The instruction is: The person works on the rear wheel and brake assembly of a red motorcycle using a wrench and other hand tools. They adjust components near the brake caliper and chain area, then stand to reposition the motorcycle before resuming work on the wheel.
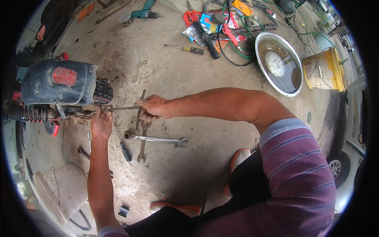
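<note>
My right hand (153,106) is closed round the crossbar of a T-handle wrench (125,108). Its long shaft runs left, toward the underside of a two-wheeler's rear end. Near the shaft's far end my left hand (102,124) has its fingers curled on it, and the tip is hidden among dirty metal parts. Above that hand are a knobbly tyre (103,91) and a black mudguard (41,83) with a red reflector (64,76). A coil spring shock absorber (29,113) lies alongside. On the floor under my right hand, a shiny wrench (158,139) crosses a rusty open-ended wrench (142,148).
A black-handled screwdriver (126,151) lies by my left forearm. Farther off are a yellow-handled screwdriver (193,50), a green power drill (145,12), and tangled cables. A metal basin (258,59) of liquid stands beside a yellow bucket (338,71). A whitish bucket (73,185) sits lower left.
</note>
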Motion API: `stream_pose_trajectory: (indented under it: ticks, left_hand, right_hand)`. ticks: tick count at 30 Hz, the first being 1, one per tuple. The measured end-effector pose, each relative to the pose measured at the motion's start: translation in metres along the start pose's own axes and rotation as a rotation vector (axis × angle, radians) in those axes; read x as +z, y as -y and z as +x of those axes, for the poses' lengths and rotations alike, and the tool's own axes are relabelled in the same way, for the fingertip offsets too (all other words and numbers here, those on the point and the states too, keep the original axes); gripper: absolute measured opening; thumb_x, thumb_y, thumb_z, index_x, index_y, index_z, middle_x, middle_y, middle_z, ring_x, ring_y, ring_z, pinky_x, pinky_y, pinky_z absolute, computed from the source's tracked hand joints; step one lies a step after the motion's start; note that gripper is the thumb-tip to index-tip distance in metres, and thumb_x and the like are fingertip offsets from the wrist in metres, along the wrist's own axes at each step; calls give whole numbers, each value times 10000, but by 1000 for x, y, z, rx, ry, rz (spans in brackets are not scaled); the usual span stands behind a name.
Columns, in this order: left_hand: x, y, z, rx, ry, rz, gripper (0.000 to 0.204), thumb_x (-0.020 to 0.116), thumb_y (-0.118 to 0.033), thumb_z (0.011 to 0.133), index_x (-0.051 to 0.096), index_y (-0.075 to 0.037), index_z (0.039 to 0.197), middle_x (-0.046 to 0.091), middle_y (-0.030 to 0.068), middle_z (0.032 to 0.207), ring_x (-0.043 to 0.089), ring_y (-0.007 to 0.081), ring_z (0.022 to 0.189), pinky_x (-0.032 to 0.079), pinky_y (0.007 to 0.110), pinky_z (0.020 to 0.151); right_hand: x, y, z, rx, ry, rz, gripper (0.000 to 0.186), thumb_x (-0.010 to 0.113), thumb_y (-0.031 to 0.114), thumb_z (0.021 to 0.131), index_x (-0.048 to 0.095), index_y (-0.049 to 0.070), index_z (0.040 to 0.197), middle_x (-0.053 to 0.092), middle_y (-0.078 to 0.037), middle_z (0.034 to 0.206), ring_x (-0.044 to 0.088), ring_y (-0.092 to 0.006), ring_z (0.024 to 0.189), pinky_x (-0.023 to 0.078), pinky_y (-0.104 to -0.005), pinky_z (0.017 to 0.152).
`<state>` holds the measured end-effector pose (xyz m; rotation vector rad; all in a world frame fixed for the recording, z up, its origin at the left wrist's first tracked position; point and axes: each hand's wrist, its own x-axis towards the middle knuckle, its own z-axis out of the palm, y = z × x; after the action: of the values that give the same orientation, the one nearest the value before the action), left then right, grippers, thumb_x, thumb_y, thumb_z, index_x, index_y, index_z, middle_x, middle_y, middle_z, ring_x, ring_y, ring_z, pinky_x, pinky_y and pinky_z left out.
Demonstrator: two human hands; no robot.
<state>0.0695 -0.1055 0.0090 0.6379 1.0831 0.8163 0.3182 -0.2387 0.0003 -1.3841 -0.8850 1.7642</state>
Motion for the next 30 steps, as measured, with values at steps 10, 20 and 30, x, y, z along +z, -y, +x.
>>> stream_pose_trajectory:
  ticks: [10,20,30]
  left_hand:
    - [9,5,-2,25,-53,74,198,524,-294,983,598,-111,983,643,32,862,556,118,701,457,230,621]
    - [-3,1,11,14,34,7,204,505,-291,991,591,-106,989,637,30,885,594,128,772,494,237,680]
    - [-5,6,11,37,-58,65,206,510,-300,990,584,-113,1036,648,46,939,574,121,757,466,217,670]
  right_hand:
    - [-15,-14,-11,-401,-478,-940,400,567,380,900,601,-19,928,651,-174,776,653,-350,704,540,-446,666]
    - [-10,-2,-1,35,11,-46,490,486,474,967,639,31,826,616,-82,660,570,-202,543,479,-360,528]
    - [-14,-9,-23,-535,-480,-988,412,563,399,895,629,-7,921,669,-169,820,654,-361,800,529,-466,709]
